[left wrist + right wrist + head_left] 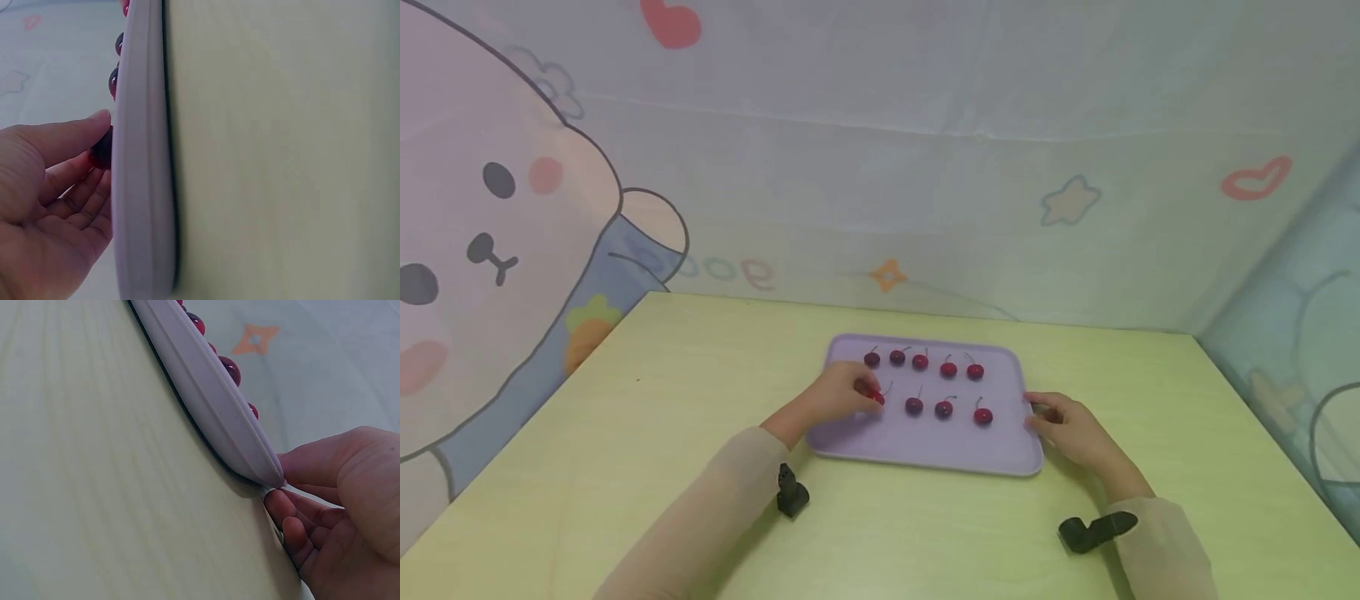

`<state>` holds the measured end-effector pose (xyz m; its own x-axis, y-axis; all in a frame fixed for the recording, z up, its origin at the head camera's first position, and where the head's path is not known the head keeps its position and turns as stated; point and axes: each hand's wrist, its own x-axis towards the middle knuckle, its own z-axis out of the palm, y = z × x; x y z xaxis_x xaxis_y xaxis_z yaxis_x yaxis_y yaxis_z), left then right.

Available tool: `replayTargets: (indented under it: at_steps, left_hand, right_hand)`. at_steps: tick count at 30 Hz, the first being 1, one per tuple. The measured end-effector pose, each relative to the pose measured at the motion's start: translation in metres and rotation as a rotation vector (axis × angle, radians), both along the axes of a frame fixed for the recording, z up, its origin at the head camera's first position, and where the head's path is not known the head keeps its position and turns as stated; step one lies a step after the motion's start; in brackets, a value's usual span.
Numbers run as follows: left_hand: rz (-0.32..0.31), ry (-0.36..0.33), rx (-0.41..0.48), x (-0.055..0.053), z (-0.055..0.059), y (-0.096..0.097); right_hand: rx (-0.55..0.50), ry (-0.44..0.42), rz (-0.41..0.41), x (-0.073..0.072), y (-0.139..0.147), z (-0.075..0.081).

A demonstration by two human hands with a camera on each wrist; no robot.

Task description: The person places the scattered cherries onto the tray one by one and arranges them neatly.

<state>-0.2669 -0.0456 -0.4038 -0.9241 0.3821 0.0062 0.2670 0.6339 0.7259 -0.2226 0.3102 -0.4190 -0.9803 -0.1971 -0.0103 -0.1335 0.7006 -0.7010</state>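
A lilac tray (925,454) lies on the table with several dark red cherries in two rows, their thin stems sticking up. At the left end of the front row, my left hand (842,392) pinches a cherry (876,397) between thumb and fingers, low over the tray. In the left wrist view that cherry (101,150) shows under the thumb, partly hidden by the tray's side. My right hand (1075,429) grips the tray's right edge; the right wrist view has the thumb on the rim and the other fingers curled below it.
The pale yellow-green table (700,375) extends around the tray on all sides. Behind it hangs a printed cloth (925,167) with a bear, hearts and stars. Black wrist devices (792,492) sit by both sleeves.
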Motion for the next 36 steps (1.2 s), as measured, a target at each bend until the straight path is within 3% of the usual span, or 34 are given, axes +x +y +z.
replayTargets:
  at_steps: [24, 36]
  left_hand:
    - [0.042, -0.016, -0.052, -0.0007, -0.0005, 0.0072]
    - [0.030, -0.017, -0.073, -0.0009, -0.0007, 0.0079]
  right_hand:
    - [-0.004, 0.015, -0.002, 0.0010, -0.0008, -0.0006]
    - [-0.004, -0.005, -0.002, -0.0009, 0.0012, 0.0003]
